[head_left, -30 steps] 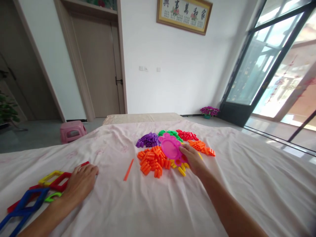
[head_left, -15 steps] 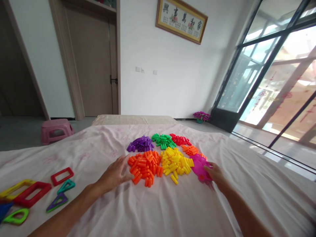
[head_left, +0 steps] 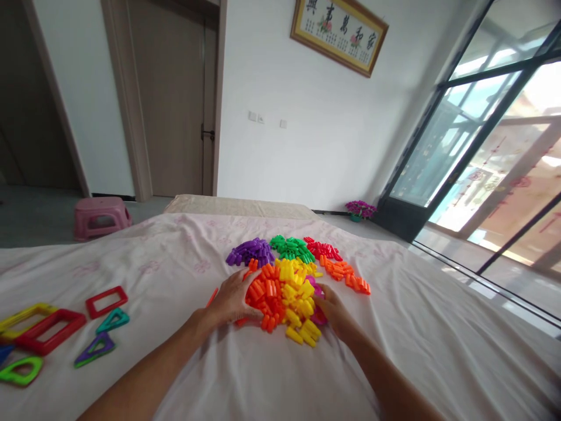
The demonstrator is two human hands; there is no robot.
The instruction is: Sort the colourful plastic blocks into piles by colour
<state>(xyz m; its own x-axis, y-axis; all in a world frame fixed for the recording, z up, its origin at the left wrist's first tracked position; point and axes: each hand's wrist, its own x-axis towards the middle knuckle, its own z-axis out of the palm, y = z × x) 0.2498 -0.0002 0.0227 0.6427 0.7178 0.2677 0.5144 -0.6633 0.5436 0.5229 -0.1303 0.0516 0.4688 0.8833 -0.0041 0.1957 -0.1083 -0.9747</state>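
My left hand [head_left: 236,299] cups the left side of a pile of orange plastic toy pieces [head_left: 267,292], fingers and thumb apart. A heap of yellow pieces [head_left: 300,292] presses against the orange ones on the right. My right hand [head_left: 332,309] grips a magenta flat piece with a scalloped edge [head_left: 319,317], which touches the yellow heap and is largely hidden by the hand and the heap. Just behind lie purple pieces [head_left: 252,252], green pieces [head_left: 291,248] and red pieces [head_left: 323,249]. A second orange row [head_left: 344,272] stretches off to the right.
Pink-white cloth [head_left: 175,374] covers the surface. At left lie frame-shaped tiles, among them a red rectangle [head_left: 106,301], a teal triangle [head_left: 113,320] and a purple triangle [head_left: 95,349]. Beyond are a pink stool [head_left: 101,218], a door [head_left: 175,105] and potted flowers [head_left: 360,209].
My right hand has moved left with the magenta piece, squeezing the yellow heap toward the orange one. My left hand has moved right against the orange pile. The view has shifted slightly.
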